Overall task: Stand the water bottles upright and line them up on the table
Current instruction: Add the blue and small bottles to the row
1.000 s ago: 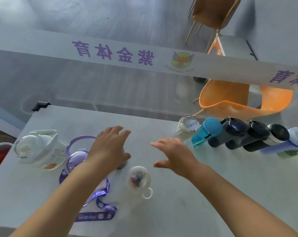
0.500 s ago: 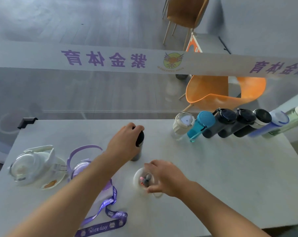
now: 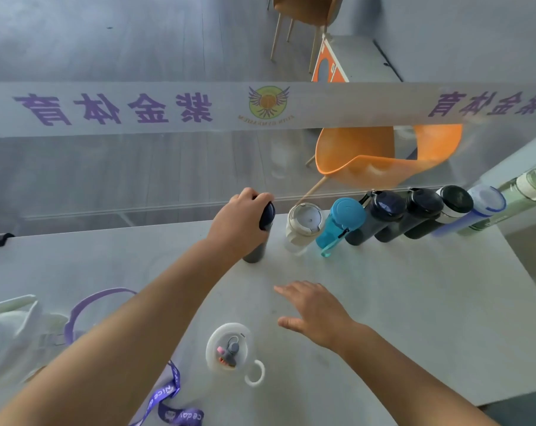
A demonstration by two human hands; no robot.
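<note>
The left hand (image 3: 239,224) grips a slim dark cylindrical bottle (image 3: 259,238) upright on the smooth grey table (image 3: 414,302), just left of the bottle row (image 3: 392,215). The right hand (image 3: 314,312) hovers spread, holding nothing, near a round clear-lidded bottle (image 3: 228,348).

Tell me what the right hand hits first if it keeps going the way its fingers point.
The right hand points up and left over bare table. The first thing roughly in that line is the dark bottle gripped by the left hand, though depth is unclear.
</note>
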